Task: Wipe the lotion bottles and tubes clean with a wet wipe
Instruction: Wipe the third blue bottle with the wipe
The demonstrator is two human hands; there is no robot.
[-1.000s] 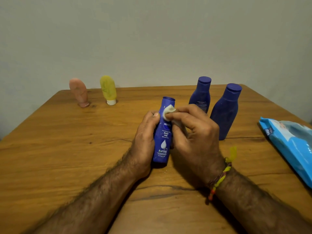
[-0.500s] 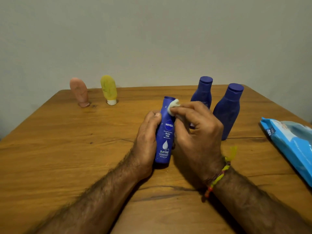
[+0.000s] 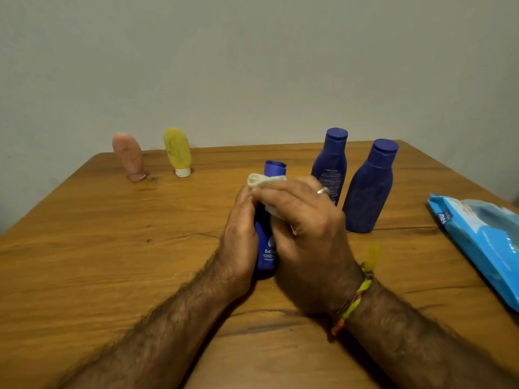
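Wooden table (image 3: 84, 248); plain grey wall (image 3: 252, 66) behind.

A plain wall (image 3: 252, 66) of pale grey-green fills the upper half of the frame, matte and unmarked, slightly darker toward the upper corners. Below it, a wooden worktop (image 3: 84, 262) spreads across the lower half, its far edge meeting the wall and its far corners rounded. The wood is warm honey-brown with dark grain lines, small knots left of centre, and a long crack running across the middle. Light is soft and even, and the shadows on the wood are faint.
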